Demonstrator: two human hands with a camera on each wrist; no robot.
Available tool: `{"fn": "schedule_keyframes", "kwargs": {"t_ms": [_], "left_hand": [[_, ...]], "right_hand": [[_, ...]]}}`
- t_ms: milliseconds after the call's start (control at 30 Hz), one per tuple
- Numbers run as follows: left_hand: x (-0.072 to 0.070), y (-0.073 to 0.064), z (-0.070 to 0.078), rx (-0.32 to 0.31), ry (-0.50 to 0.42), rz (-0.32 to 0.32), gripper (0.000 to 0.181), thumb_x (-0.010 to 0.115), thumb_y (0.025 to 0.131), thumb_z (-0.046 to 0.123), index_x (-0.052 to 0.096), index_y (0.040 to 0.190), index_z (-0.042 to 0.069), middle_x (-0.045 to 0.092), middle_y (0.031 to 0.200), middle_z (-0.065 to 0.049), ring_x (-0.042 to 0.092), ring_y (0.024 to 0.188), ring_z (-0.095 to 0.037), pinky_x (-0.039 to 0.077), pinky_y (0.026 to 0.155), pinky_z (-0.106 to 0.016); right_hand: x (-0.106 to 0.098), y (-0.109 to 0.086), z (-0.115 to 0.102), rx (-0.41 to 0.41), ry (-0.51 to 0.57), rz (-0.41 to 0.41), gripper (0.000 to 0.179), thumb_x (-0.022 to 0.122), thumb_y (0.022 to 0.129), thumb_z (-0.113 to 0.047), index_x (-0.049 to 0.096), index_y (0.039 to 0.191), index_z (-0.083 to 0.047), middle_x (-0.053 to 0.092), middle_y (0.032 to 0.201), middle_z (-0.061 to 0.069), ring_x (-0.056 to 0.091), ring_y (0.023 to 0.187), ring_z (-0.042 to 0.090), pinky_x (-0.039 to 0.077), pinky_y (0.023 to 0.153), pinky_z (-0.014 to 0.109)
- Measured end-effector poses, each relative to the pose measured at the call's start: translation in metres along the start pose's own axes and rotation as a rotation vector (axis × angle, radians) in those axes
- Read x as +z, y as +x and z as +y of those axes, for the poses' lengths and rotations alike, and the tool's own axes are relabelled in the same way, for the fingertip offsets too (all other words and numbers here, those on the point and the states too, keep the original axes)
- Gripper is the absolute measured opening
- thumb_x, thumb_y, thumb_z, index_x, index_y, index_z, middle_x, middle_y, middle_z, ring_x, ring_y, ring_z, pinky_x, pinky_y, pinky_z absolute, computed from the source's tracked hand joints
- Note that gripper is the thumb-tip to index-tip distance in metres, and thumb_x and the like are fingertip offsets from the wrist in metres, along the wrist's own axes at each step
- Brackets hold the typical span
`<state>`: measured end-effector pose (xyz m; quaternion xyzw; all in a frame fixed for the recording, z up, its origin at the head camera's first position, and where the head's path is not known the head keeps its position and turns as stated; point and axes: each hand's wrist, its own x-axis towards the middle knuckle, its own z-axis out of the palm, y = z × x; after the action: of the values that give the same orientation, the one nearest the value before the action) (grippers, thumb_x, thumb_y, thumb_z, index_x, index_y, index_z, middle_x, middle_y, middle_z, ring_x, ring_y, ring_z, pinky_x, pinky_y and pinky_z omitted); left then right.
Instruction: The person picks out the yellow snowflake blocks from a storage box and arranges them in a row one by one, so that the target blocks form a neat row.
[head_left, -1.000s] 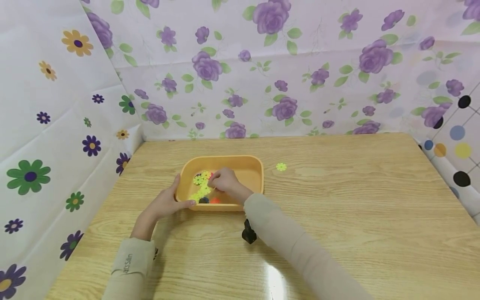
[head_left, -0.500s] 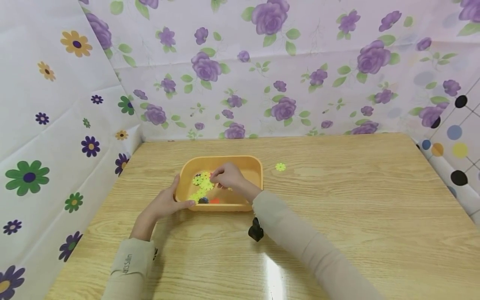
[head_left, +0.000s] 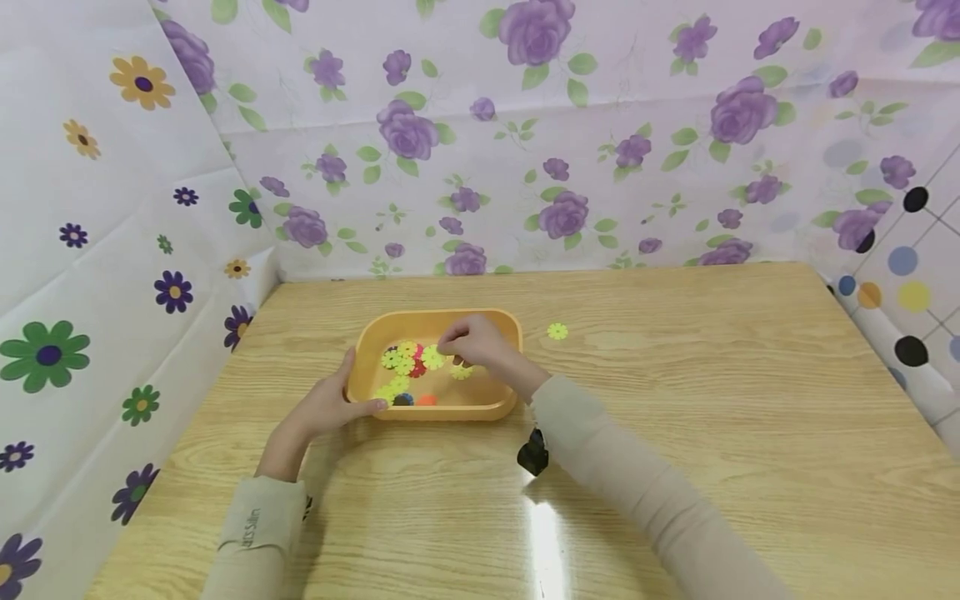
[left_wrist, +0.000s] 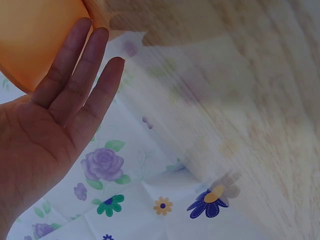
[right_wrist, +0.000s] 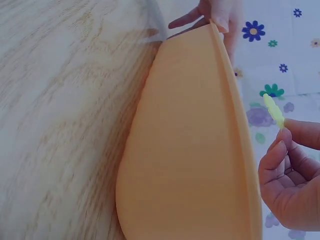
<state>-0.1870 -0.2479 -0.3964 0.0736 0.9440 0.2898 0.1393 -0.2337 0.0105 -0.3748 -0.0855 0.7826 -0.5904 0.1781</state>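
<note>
My left hand holds the left end of an orange plastic tray, thumb on its front rim. In the left wrist view, that hand's fingers lie fairly straight beside the tray wall. Above the inside of the tray, my right hand pinches a yellow flower-shaped disc between thumb and forefinger. The right wrist view shows this disc edge-on at the fingertips. Several more yellow discs lie in the tray's left half, with red, orange and dark ones among them. Another yellow disc lies below my right hand.
One yellow-green flower disc lies on the wooden table, right of the tray. A flower-patterned cloth hangs behind the table, and another covers the left side. A black device hangs below my right wrist.
My right hand has moved right and slightly up from the pile, carrying the pinched yellow disc. Red discs now show beneath. The left hand stays on the tray.
</note>
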Motion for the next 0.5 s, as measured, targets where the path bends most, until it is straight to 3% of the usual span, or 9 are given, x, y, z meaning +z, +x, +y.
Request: {"fn": "schedule_keyframes", "kwargs": {"t_ms": [333, 500], "left_hand": [[0.000, 0.000, -0.001, 0.000, -0.005, -0.002, 0.109, 0.068, 0.078, 0.046, -0.005, 0.143, -0.002, 0.023, 0.141, -0.032, 0.038, 0.121, -0.039, 0.030, 0.098, -0.051], [0.000, -0.001, -0.001, -0.001, -0.004, 0.002, 0.110, 0.068, 0.077, 0.047, -0.005, 0.143, -0.002, 0.025, 0.140, -0.032, 0.041, 0.120, -0.038, 0.031, 0.098, -0.051]], "right_hand": [[-0.018, -0.007, 0.001, -0.023, -0.018, 0.033, 0.010, 0.064, 0.084, -0.007, 0.069, 0.088, 0.000, 0.064, 0.082, 0.009, 0.060, 0.069, 0.028, 0.050, 0.073, 0.045], [-0.027, -0.012, 0.003, -0.028, -0.051, 0.050, 0.011, 0.064, 0.084, -0.007, 0.069, 0.090, 0.001, 0.063, 0.082, 0.008, 0.059, 0.068, 0.025, 0.051, 0.068, 0.038]]}}
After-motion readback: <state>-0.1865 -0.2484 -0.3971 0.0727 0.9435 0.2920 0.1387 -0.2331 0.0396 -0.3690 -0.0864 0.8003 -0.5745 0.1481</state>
